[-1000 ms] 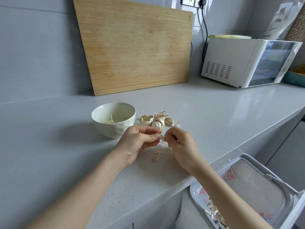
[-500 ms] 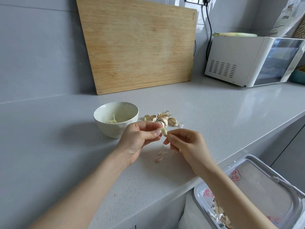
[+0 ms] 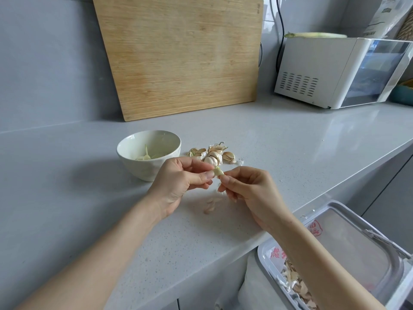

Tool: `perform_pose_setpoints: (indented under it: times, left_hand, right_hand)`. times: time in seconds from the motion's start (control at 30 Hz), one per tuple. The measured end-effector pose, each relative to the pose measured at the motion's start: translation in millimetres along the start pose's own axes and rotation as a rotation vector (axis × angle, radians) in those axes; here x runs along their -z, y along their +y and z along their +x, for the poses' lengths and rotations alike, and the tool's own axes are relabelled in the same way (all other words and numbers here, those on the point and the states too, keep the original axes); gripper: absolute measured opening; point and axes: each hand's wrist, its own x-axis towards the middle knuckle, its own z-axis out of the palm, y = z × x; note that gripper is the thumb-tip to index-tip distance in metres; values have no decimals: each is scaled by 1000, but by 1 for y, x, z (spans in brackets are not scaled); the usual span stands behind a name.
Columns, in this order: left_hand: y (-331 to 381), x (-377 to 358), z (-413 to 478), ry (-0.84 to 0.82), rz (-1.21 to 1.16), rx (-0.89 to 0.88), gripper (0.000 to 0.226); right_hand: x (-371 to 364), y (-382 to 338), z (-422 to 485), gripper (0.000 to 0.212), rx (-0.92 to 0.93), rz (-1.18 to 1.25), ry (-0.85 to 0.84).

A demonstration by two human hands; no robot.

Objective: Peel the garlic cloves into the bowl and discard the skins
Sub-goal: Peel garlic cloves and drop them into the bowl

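Two hands meet over the middle of the counter point(image 3: 290, 142) with one garlic clove point(image 3: 218, 171) between them. The left hand point(image 3: 178, 186) pinches it between thumb and forefinger, and the right hand point(image 3: 248, 191) pinches its other end with its fingertips, the remaining fingers curled under. The clove is pale with a greenish tip, held in the air just near and right of the one white bowl point(image 3: 143, 168). The bowl holds a few pale peeled cloves point(image 3: 145, 156), their number hard to make out behind the rim. Just right of the bowl lies one loose cluster of unpeeled garlic point(image 3: 212, 154), roughly four or five lumps with papery husk, too tangled to count surely. A few thin skins point(image 3: 211, 204) lie on the counter beneath the hands. One wooden cutting board point(image 3: 178, 54) leans on the far wall, its top cut off by the frame. One white appliance point(image 3: 335, 72) stands far right, with a black cable point(image 3: 279, 30) beside it and a long pale green vegetable point(image 3: 317, 35) on top. The counter is bare to the left of the bowl and between the garlic and the appliance. Its near edge runs diagonally at the right. Below it stands one open bin point(image 3: 335, 253) lined with a printed bag, with skins in the bin point(image 3: 295, 285) partly hidden by the right forearm. The bin's near corner is cut off.
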Motion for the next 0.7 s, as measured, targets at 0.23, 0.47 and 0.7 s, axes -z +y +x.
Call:
perform_pose_setpoints:
  times: [0.23,0.47,0.7]
  left_hand:
    - [-2,0,0,2,116,-107,14]
    - [-5,0,-1,-38,315,-295,16]
    - [-7,0,0,-71,428,-402,14]
  right_hand:
    - [1,1,1,12,-26,0,5]
    - [2,-1,3,15,-95,15,9]
    - [3,-4,3,22,-140,19,19]
